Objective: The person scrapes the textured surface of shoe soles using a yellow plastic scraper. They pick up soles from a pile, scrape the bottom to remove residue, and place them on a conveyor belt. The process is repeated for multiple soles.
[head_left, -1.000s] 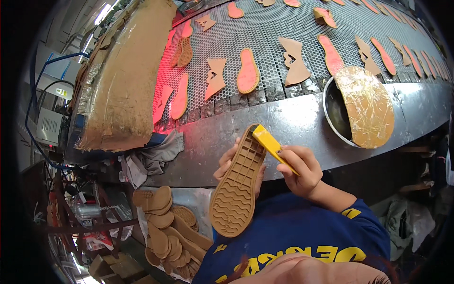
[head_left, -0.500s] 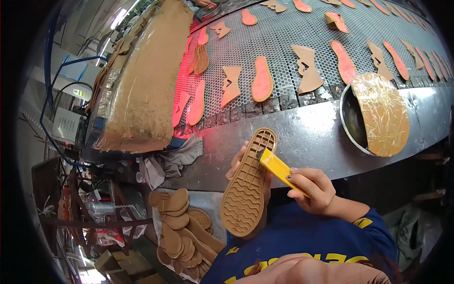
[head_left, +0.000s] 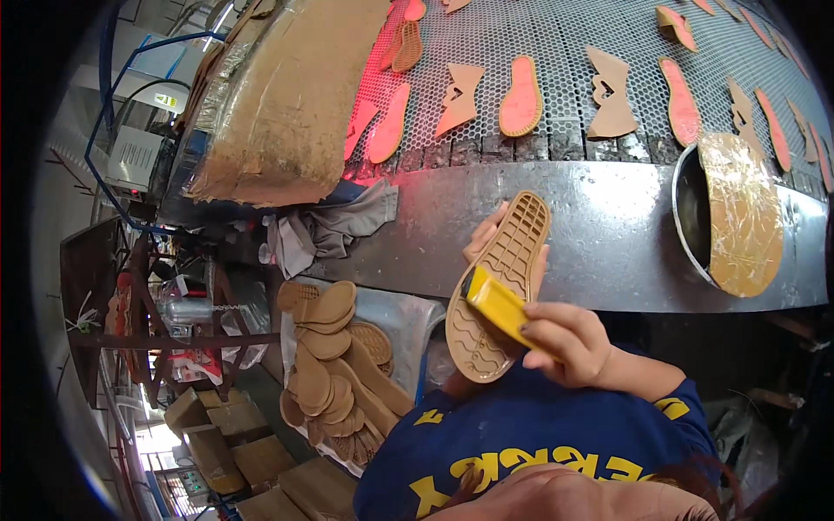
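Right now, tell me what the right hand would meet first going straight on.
Apparently the shoe sole in the left hand: the right hand holds its yellow tool over it, though contact is unclear.

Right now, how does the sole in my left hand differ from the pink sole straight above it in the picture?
The held sole shows a tan tread of grids and waves; the pink sole shows a pink face with a tan rim.
The held sole is gripped by your left hand, while the pink sole lies on the mesh surface.
Both have a long, rounded sole shape.
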`<state>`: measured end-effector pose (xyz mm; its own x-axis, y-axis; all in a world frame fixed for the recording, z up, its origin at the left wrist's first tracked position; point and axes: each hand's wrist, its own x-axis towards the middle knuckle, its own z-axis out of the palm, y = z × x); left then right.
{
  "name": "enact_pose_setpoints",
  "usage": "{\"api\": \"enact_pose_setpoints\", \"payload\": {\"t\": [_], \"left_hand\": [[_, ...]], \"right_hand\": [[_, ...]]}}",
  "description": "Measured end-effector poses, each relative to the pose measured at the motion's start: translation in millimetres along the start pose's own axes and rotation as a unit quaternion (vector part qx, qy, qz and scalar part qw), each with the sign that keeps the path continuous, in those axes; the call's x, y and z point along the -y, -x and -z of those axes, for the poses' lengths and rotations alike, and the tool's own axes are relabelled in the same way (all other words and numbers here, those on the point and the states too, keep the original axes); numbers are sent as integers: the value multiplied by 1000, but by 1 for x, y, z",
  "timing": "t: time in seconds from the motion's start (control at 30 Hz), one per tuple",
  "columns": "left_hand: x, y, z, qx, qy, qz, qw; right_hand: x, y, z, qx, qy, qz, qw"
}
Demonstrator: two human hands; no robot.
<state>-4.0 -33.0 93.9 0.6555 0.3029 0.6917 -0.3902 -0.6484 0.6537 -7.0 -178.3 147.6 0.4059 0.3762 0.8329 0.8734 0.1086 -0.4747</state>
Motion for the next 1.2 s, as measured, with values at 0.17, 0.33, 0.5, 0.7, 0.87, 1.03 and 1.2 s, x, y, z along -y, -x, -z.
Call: {"api": "enact_pose_setpoints", "payload": {"t": [0.17, 0.33, 0.5, 0.7, 0.87, 1.03, 1.2], "left_hand": [[10, 9, 3, 49, 12, 74, 996], [-2, 6, -5, -3, 60, 68, 996], [-28, -6, 9, 73, 29, 114, 990], [-33, -6, 13, 130, 61, 137, 980], [-35, -9, 14, 211, 99, 116, 966], [-41, -8, 11, 231, 188, 169, 940], [-41, 3, 6, 209, 360, 277, 866]], "right_hand": [[-8, 3, 2, -10, 22, -35, 999], [-3, 0, -2, -1, 43, -52, 998], [5, -5, -1, -7, 3, 18, 1000], [5, -6, 1, -27, -32, 36, 998], [1, -1, 11, 13, -47, 30, 998], [1, 0, 14, 29, -84, 18, 996], [0, 2, 12, 22, -105, 7, 994]]}}
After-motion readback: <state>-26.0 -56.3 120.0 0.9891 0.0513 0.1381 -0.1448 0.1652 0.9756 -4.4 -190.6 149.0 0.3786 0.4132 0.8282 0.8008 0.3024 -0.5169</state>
